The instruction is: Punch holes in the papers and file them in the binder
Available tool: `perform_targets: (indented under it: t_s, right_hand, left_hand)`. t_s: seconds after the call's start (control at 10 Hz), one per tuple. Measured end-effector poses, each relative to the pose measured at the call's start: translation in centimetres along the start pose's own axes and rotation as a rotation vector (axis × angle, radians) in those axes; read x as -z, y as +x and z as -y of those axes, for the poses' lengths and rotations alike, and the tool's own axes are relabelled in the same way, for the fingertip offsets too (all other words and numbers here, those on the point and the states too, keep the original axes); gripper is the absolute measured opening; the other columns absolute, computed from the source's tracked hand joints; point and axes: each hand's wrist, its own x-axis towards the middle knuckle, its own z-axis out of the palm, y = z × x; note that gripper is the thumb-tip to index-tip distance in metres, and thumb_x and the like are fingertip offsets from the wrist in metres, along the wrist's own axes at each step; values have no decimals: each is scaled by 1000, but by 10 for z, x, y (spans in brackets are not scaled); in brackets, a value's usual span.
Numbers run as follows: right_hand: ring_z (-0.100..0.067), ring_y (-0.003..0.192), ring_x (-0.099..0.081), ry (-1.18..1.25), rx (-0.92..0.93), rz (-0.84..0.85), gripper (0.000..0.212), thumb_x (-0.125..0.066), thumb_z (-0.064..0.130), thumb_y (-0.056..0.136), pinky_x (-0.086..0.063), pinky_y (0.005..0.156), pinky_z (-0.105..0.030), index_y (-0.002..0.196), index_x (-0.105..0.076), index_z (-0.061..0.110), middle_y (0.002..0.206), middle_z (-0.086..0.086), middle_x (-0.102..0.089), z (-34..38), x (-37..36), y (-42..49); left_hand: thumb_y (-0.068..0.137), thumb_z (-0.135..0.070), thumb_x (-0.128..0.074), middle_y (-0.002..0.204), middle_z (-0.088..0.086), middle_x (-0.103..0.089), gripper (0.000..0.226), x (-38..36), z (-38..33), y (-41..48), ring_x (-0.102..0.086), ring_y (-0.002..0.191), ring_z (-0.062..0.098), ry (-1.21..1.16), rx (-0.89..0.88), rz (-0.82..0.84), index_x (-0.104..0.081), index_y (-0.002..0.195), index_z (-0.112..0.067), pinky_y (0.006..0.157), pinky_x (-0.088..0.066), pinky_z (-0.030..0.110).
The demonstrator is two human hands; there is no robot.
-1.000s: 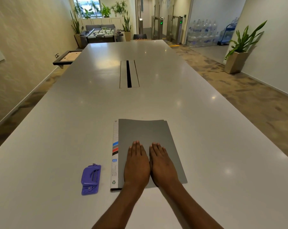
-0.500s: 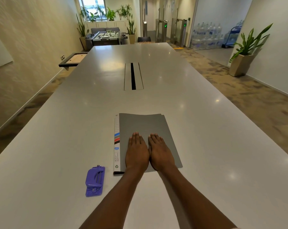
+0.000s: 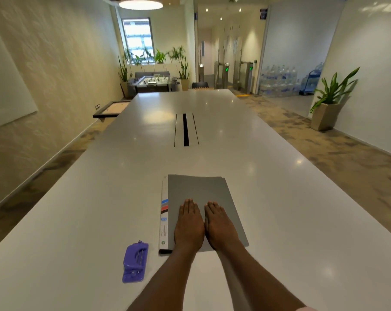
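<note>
The long white table (image 3: 279,221) is carrying a closed grey binder (image 3: 199,189), lying spine to the left. The left hand (image 3: 188,225) and right hand (image 3: 219,227) are resting flat and open on its cover, gripping nothing, probably steadying it. The purple hole punch (image 3: 135,262) is sitting just left, untouched. The papers are hiding, presumably inside.

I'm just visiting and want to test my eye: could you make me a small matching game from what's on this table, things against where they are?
Things:
1. hole punch
2. binder
3. left hand
4. cable slot

Places:
A. flat on the grey cover
B. middle of the table, far off
C. left of the binder
D. under both hands

Pairs: 1-C, 2-D, 3-A, 4-B
</note>
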Motion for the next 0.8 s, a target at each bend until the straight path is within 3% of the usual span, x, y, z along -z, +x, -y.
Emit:
perform_targets:
  t_s: [0.2,0.3,0.4,0.5,0.6,0.7,0.8]
  right_hand:
    - [-24,159,-12,48,9,-64,57,-29,20,109,22,114,-16,160,-16,-2,165,-2,-3,-4,2,3]
    - [-22,130,-63,-16,-25,97,52,-44,25,93,14,122,-24,131,-68,0,146,-11,-57,-2,13,5]
    - [-17,119,-70,-57,-54,84,54,-43,34,87,4,124,-30,121,-77,10,129,-6,-73,-1,19,12]
    - [-23,130,-63,-68,-52,11,54,-45,32,92,-4,123,-31,132,-69,4,139,-12,-66,4,46,19]
    - [-28,142,-50,-95,-5,-155,54,-51,30,99,-16,121,-35,142,-56,-2,151,-17,-54,5,68,26]
    - [-30,146,-44,-109,27,-280,56,-35,32,105,-21,118,-38,147,-50,-1,157,-16,-43,2,86,44]
    - [-26,155,-25,-8,27,-316,69,-39,42,100,-13,121,-35,158,-32,7,167,-9,-23,5,111,63]
  left_hand:
    - [112,-20,-25,177,18,-5,59,16,8,4,-1,165,28,-97,-32,-109,-8,165,1,132,4,39]
    - [113,-21,-22,177,17,-3,59,29,3,4,0,165,26,-90,-63,-151,-8,166,0,128,9,35]
    - [113,-26,-23,178,10,2,61,26,-8,-2,2,165,21,-90,-24,-134,-4,167,-5,128,8,32]
    - [110,-30,-24,176,11,-10,61,30,-9,8,-14,164,22,-183,-160,-306,-22,165,-1,131,-8,34]
    - [109,-41,-5,178,6,-5,68,46,0,24,4,164,12,-60,-168,-340,-17,167,-6,131,-5,31]
    - [108,-49,-7,176,8,-14,74,71,0,31,10,164,12,-60,-180,-427,-26,163,-3,129,0,33]
    - [105,-44,-34,171,17,-28,69,100,-3,36,3,165,16,-54,-211,-505,-41,158,-1,132,3,32]
